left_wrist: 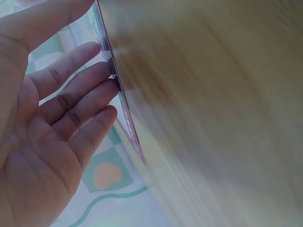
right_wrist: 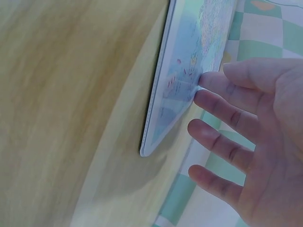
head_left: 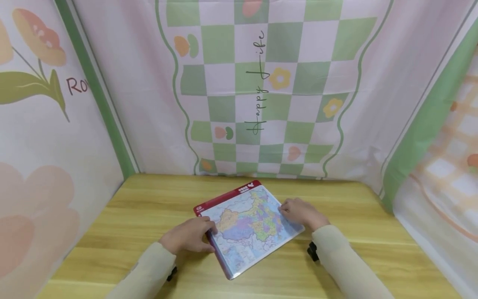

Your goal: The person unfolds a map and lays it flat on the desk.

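A flat map board (head_left: pixel 246 226) with a red band along one side lies at an angle on the wooden table. It shows a coloured map on pale blue, and its kind beyond that is unclear. My left hand (head_left: pixel 190 234) is at the board's left edge; in the left wrist view its fairly straight fingers (left_wrist: pixel 90 94) touch that edge, thumb apart from them. On the opposite side, my right hand (head_left: pixel 304 212) touches the right edge with its foremost fingertips. The other fingers (right_wrist: pixel 220 144) of that hand spread out beside the board in the right wrist view.
The wooden table (head_left: pixel 127 236) carries the board near its middle. Behind the far edge hangs a green-and-white checked curtain (head_left: pixel 250 104). Printed fabric walls (head_left: pixel 48 166) stand on the left and right. A dark wrist device (head_left: pixel 313 251) shows beneath the right sleeve.
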`<state>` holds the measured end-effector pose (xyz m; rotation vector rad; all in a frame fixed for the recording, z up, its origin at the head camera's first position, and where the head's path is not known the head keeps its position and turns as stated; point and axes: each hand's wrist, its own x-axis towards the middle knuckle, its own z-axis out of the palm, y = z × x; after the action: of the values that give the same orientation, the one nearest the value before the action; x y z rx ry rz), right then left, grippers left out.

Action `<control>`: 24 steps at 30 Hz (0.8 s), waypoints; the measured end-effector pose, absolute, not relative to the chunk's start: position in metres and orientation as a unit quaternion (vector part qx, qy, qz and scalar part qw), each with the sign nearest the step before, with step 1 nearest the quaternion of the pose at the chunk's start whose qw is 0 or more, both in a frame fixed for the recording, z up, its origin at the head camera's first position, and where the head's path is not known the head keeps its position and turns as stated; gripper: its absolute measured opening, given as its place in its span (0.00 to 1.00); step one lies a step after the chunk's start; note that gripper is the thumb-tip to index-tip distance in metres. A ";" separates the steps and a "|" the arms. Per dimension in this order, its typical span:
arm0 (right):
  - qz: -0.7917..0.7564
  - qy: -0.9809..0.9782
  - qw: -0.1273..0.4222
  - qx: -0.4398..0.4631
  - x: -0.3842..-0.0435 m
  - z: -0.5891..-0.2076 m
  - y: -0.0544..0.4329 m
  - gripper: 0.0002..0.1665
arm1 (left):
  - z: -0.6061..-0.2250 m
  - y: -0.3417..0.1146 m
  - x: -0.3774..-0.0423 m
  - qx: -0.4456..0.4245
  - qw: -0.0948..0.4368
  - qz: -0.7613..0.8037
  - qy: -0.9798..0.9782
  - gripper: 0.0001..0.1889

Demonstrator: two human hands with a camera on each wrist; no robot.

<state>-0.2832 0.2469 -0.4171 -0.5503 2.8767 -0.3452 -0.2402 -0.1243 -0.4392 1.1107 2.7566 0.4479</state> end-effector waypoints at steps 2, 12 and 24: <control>-0.116 0.972 0.099 -0.181 -0.284 -0.417 0.247 0.19 | -0.439 -0.123 -0.240 0.369 0.073 0.152 0.914 0.19; -0.126 0.972 0.105 -0.169 -0.293 -0.421 0.245 0.19 | -0.435 -0.117 -0.240 0.373 0.088 0.171 0.907 0.21; -0.230 0.954 0.116 -0.156 -0.293 -0.424 0.252 0.20 | -0.439 -0.123 -0.246 0.378 0.107 0.220 0.893 0.19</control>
<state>-0.2928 0.2517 -0.4236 -0.4582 2.7933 -0.6723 -0.2456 -0.1229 -0.4386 1.1134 2.6283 0.6482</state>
